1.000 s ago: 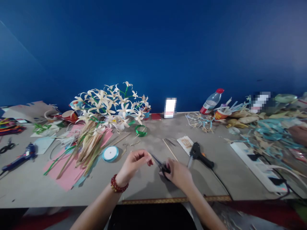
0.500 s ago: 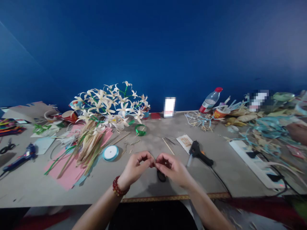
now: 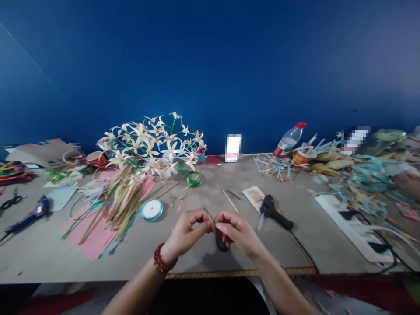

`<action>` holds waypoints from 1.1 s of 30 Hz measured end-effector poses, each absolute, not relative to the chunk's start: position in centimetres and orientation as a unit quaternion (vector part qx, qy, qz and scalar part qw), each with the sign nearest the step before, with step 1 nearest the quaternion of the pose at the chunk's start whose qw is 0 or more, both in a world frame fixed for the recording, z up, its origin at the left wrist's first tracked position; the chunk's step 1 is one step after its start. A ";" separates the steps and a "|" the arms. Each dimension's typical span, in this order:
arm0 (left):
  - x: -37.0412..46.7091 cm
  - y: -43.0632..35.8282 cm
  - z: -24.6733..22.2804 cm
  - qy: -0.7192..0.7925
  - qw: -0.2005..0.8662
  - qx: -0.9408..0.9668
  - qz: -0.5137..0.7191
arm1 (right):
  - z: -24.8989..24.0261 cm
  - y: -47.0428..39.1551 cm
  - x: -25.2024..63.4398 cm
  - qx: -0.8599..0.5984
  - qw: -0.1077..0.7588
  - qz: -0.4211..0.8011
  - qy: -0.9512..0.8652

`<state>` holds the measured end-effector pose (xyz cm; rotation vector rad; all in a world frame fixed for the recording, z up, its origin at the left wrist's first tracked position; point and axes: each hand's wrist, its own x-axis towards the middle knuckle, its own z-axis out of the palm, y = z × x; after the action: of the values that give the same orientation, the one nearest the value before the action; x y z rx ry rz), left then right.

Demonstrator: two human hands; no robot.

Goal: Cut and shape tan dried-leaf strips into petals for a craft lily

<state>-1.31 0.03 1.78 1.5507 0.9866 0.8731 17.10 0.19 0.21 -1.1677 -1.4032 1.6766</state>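
- And there they met, mid-table: the left hand (image 3: 188, 232) and the right hand (image 3: 241, 234) came almost tip to tip above the grey table (image 3: 131, 262), a dark red beaded bracelet (image 3: 163, 258) on the left wrist
- The left thumb and forefinger were pressed together at the tips, and so were the right ones; anything pinched between them was too small and too hidden to tell
- Just below the right fingers lay the scissors (image 3: 222, 246), one dark loop showing, the rest covered by the hands
- As for progress, a full spray of white flowers (image 3: 149, 146) stood on green stems at the back, looking made up already, while pale and greenish strips (image 3: 121, 197) lay loose over pink paper (image 3: 88, 245); the small work at the fingertips looked unfinished, and how much remained could not be told
- Around the hands, the ribbon spool (image 3: 152, 210) lay flat to the left, the thin stick (image 3: 231, 201) ahead, and the black glue gun (image 3: 277, 214) to the right, near the white power strip (image 3: 357, 238); over at the far right, a co-worker's hand (image 3: 407, 183) was beside the blue ribbon tangle
- Now the change: a second earlier the right hand had been on the scissors, with the left hand apart; by this moment the scissors were out of its grip and the two hands were close together. Against the frame half a second back, little had altered: the fingertips stayed together, and the spool and the glue gun kept their places
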 end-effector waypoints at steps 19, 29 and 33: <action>-1.8 0.4 1.7 0.377 0.595 0.622 0.341 | 0.2 0.4 17.0 -0.423 0.318 0.671 -0.520; -1.8 0.3 1.2 0.337 0.678 0.541 0.367 | 0.0 0.2 17.7 -0.409 0.330 0.662 -0.534; -1.8 0.4 0.6 0.321 0.715 0.498 0.371 | 0.9 0.2 18.1 -0.365 0.402 0.501 -0.674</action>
<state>-1.81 0.38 0.59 1.1027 0.7106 0.8217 18.09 0.18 0.90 -0.9228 -1.7043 1.2651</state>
